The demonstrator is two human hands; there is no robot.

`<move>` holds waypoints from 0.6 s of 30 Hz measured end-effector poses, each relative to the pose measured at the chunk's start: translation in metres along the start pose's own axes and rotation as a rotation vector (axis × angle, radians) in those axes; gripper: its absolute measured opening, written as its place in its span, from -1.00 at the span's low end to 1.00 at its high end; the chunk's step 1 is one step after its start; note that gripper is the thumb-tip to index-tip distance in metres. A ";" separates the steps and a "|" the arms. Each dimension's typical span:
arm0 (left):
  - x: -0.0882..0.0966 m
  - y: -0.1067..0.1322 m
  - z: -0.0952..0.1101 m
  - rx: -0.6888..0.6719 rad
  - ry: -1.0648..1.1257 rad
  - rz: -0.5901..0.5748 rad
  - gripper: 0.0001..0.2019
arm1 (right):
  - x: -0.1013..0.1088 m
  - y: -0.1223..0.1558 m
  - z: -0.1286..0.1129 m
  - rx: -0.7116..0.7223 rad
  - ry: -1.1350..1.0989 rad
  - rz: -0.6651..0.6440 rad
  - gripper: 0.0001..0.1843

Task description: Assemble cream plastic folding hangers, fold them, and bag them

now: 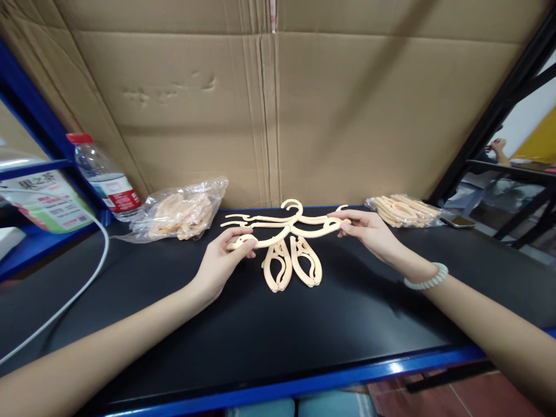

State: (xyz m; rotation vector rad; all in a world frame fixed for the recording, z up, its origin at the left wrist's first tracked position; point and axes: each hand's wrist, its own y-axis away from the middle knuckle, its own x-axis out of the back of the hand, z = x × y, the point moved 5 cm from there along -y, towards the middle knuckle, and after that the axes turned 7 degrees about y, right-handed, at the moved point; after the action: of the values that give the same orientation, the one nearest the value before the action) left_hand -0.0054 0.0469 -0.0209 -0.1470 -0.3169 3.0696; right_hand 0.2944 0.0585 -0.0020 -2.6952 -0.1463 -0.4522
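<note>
A cream plastic hanger (286, 223) with a hook on top lies spread across the black tabletop (260, 324). My left hand (223, 260) pinches its left arm end. My right hand (369, 231), with a pale bead bracelet on the wrist, grips the hanger's right arm end. Two cream clips (292, 265) hang from the hanger's middle and rest on the table between my hands.
A clear bag of cream parts (182, 211) lies back left, and a stack of hangers (403, 209) back right. A water bottle (106, 176) stands at left beside a white cable (78, 289). A cardboard wall (278, 104) closes the back. A blue table edge (304, 382) runs in front.
</note>
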 end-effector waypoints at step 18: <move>-0.041 0.038 0.020 0.088 0.210 -0.206 -0.79 | -0.067 0.035 -0.046 0.082 -0.241 -0.440 -0.77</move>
State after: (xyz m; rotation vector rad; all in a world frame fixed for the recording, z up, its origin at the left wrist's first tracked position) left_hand 0.0316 0.0032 -0.0056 -0.4024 -0.1735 2.8260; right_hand 0.2238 0.0058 0.0033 -2.6198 -0.8181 -0.2332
